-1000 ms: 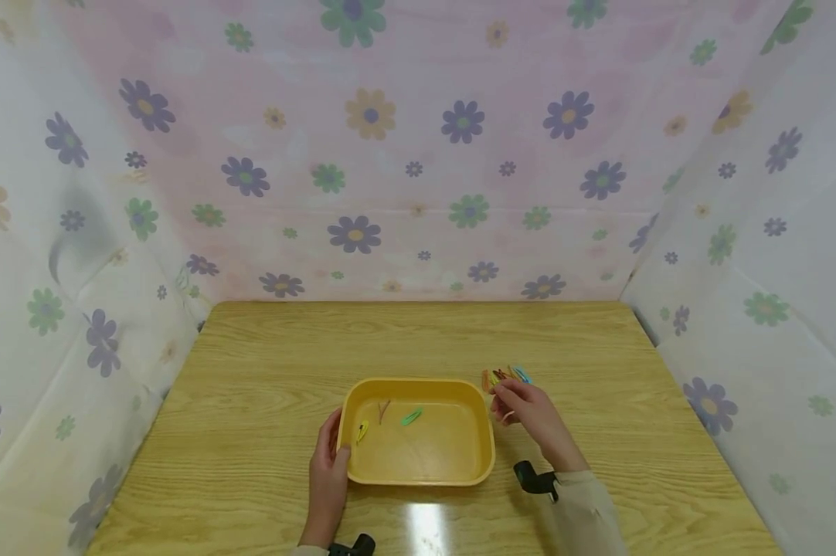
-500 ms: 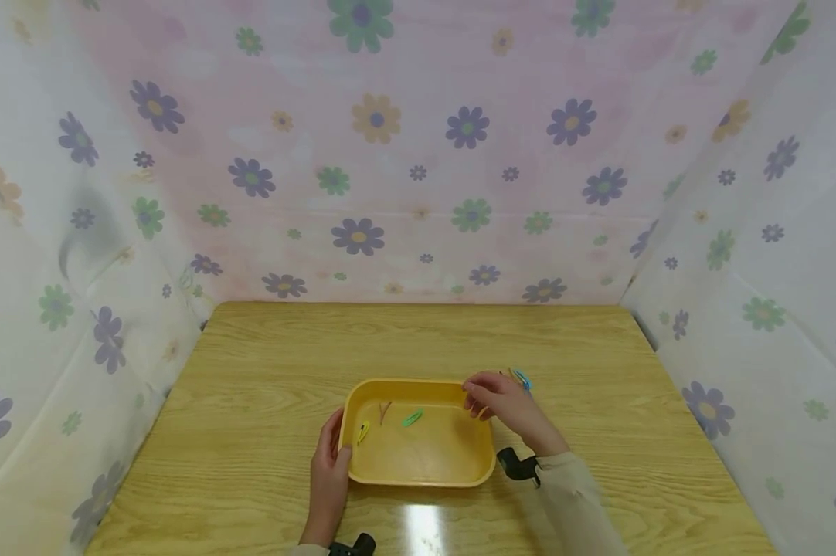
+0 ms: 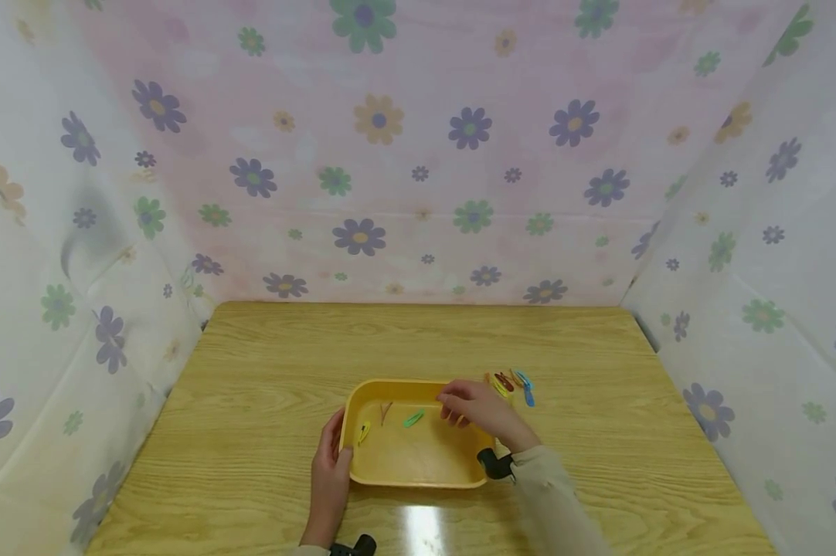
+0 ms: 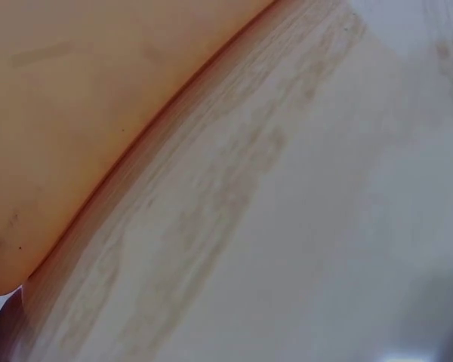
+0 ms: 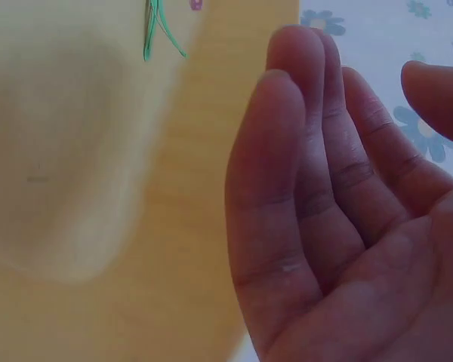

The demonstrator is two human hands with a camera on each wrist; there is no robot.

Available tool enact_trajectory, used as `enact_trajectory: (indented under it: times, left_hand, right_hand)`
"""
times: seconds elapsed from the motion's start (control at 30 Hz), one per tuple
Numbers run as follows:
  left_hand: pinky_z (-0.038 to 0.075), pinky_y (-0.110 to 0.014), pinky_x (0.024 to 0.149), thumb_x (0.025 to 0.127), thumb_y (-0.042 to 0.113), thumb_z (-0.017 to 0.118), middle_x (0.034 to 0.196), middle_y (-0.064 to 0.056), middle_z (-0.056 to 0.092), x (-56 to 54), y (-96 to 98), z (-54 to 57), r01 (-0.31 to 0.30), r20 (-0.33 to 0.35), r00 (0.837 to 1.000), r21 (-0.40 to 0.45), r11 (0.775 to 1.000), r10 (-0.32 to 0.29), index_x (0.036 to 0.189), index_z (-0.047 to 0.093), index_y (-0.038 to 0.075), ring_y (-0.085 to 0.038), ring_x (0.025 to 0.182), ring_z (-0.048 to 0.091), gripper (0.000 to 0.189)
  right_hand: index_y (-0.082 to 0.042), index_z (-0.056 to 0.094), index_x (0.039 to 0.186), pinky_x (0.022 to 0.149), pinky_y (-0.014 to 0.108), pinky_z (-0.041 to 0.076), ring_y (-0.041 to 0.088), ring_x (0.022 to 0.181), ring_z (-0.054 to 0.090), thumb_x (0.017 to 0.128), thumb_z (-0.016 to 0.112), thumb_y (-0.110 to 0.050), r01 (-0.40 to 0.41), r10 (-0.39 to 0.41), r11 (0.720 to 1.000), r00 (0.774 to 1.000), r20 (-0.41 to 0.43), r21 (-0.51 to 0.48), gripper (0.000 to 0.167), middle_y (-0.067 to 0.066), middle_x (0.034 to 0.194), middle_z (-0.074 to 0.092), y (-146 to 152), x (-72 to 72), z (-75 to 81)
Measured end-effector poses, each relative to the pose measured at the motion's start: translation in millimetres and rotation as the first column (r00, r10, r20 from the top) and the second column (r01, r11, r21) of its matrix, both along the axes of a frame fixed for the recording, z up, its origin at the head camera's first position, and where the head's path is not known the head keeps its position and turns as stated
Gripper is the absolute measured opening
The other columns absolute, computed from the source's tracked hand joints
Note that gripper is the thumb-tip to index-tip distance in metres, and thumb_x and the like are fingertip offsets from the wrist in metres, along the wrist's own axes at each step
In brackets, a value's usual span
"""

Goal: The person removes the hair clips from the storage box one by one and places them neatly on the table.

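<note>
My left hand (image 3: 329, 471) grips the left side of a yellow tray (image 3: 418, 485), thumb over the rim and fingers along the outer wall. Inside the tray lie a yellow snap hair clip (image 3: 364, 432), a thin pinkish V-shaped clip (image 3: 385, 413) and a green snap hair clip (image 3: 413, 418). Over the tray's right part hovers my right hand (image 3: 484, 409). In the right wrist view this hand (image 5: 355, 219) has relaxed fingers, thumb apart, and nothing shows between them. The left wrist view shows the tray's outer wall (image 4: 83, 98) but not the left hand's fingers.
Just beyond the tray's right corner, a small group of hair clips lies on the wooden table (image 3: 251, 363), among them a dark red clip (image 3: 504, 381) and a blue clip (image 3: 527, 390). Flower-patterned cloth (image 3: 390, 177) encloses the back and sides.
My right hand has moved left from the group of clips to above the tray, uncovering the group. The left hand still holds the tray in place.
</note>
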State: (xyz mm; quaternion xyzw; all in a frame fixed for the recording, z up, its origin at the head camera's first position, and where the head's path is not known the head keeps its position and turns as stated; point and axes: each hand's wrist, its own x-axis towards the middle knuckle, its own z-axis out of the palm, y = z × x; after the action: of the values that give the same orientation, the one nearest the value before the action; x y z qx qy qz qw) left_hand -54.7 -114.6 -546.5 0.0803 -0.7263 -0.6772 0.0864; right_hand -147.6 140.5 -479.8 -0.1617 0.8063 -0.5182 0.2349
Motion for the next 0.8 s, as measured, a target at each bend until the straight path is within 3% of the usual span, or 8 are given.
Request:
enact_trajectory:
  times: [0.3,0.6,0.8]
  left_hand:
    - [0.03,-0.016,0.095,0.085,-0.005,0.04,0.134,0.005,0.039,-0.9,-0.6,-0.8,0.0,0.021,1.0,0.012,1.0,-0.001,0.135,0.037,0.014,-0.007,0.124,0.032,0.054]
    - [0.03,-0.015,0.094,0.085,-0.005,0.04,0.135,0.003,0.038,0.1,0.2,0.1,0.01,-0.003,1.0,-0.001,1.0,-0.01,0.136,0.036,0.011,-0.009,0.125,0.032,0.053]
    - [0.029,-0.018,0.096,0.085,-0.004,0.04,0.135,0.003,0.038,0.9,0.2,1.0,0.013,0.0,1.0,-0.003,1.0,-0.013,0.136,0.036,0.012,-0.009,0.126,0.031,0.053]
  right_hand:
    - [0.0,0.055,0.108,0.066,0.046,0.049,0.035,0.076,0.058,0.092,0.046,-0.025,-0.009,0.008,0.999,1.0,0.026,0.031,0.03,0.02,0.087,0.06,-14,-4.7,-12.9]
    - [-0.001,0.058,0.108,0.064,0.043,0.05,0.027,0.072,0.06,0.091,0.049,-0.027,-0.027,0.026,0.997,1.0,0.013,0.077,0.032,0.011,0.082,0.062,-21,-5.4,-19.4]
    - [0.0,0.055,0.114,0.062,0.044,0.05,0.03,0.071,0.06,0.091,0.049,-0.024,-0.034,0.035,0.996,0.999,-0.003,0.08,0.034,0.015,0.082,0.063,-24,-3.5,-20.8]
